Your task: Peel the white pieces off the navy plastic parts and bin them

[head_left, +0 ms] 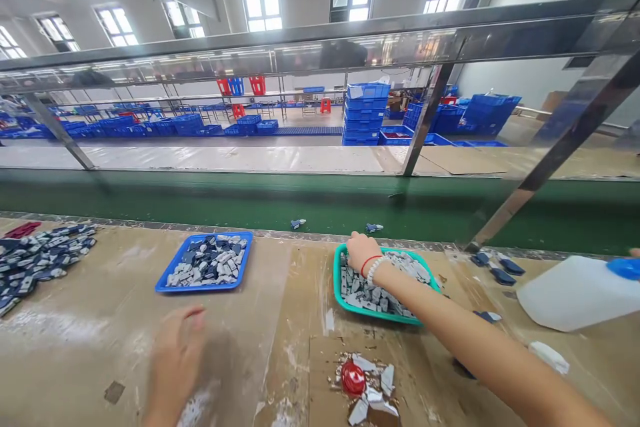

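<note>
My right hand (361, 252) reaches forward to the far left corner of a teal tray (338, 293) filled with small grey parts; its fingers curl down at the rim, and what they hold is hidden. A red string and a bead bracelet circle that wrist. My left hand (177, 353) rests low over the brown worktop, blurred, fingers together and pointing down. A blue tray (170, 280) of grey and dark blue parts lies ahead of it.
A red round piece (353, 378) with several grey parts lies near the front edge. A loose pile of parts (35, 260) sits far left. A white jug with a blue cap (580, 291) lies right. A green conveyor belt (200, 203) runs behind, under a metal frame.
</note>
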Motion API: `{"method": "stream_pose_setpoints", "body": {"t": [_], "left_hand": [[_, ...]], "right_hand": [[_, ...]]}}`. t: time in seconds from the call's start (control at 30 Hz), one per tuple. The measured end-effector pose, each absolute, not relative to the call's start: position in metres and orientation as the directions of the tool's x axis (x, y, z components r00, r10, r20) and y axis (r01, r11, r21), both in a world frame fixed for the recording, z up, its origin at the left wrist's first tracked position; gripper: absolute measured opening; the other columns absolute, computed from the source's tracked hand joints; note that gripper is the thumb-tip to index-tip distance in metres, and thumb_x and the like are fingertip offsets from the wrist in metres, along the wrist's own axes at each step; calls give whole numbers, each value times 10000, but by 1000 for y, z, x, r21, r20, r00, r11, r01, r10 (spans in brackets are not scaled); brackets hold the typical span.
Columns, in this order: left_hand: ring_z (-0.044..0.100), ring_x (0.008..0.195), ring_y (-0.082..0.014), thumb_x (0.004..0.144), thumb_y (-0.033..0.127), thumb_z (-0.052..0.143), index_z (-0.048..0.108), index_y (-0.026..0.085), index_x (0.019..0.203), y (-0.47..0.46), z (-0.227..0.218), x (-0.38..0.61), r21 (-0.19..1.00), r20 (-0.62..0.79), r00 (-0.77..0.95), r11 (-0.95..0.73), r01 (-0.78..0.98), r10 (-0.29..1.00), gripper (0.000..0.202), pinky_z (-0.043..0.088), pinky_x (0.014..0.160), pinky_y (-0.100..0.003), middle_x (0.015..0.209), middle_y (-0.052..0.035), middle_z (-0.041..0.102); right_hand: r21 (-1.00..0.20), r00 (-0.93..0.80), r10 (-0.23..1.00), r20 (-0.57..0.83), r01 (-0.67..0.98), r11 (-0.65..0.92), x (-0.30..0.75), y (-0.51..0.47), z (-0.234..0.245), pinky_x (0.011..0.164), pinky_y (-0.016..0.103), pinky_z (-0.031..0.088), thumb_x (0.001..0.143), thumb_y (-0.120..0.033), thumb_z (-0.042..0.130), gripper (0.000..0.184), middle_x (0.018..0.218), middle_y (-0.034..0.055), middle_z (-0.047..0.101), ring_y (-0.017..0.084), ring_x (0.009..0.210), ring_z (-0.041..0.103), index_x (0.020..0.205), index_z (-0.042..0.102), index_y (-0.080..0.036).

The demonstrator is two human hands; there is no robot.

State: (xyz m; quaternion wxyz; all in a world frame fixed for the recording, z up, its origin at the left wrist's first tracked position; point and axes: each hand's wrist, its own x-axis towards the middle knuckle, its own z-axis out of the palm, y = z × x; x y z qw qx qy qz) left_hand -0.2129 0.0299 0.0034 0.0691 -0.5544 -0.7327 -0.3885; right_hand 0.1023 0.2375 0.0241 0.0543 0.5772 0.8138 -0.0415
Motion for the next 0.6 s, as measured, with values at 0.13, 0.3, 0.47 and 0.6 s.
{"method": "stream_pose_setpoints", "body": {"t": [0.13, 0.3, 0.47, 0.6], "left_hand": [[543, 1038, -257, 871, 209, 477, 642, 186, 909, 169, 13, -165, 426, 448, 28, -241, 872, 893, 171, 419, 943, -465, 1006, -81, 644], [583, 979, -211, 907, 321, 556, 569, 123, 1117, 266, 33, -123, 506, 393, 103, -309, 805, 914, 289, 500, 859, -419, 1132, -95, 574], [595, 955, -208, 912, 326, 554, 540, 132, 1171, 272, 56, -98, 615, 385, 126, -355, 704, 914, 324, 531, 807, -398, 1141, -103, 569], [601, 933, -199, 911, 316, 558, 539, 125, 1168, 257, 68, -86, 677, 362, 108, -341, 652, 926, 321, 537, 791, -388, 1127, -100, 575]], "right_hand": [[-174, -340, 931, -136, 933, 315, 112, 241, 34, 849, 376, 501, 842, -294, 646, 206, 1058, 93, 624, 188, 946, 606, 931, 646, -107], [-452, -419, 905, -67, 822, 347, 153, 224, 56, 650, 212, 493, 838, -262, 624, 135, 819, 41, 692, 112, 723, 627, 858, 674, -139], [-628, -481, 877, -14, 687, 367, 214, 178, 60, 452, 131, 431, 903, -274, 542, 205, 627, -37, 675, 51, 500, 587, 1059, 646, -190], [-737, -422, 866, 268, 489, 467, 260, 136, 47, 416, 151, 402, 983, -390, 360, 391, 613, 17, 692, 50, 426, 587, 963, 706, -208]]}}
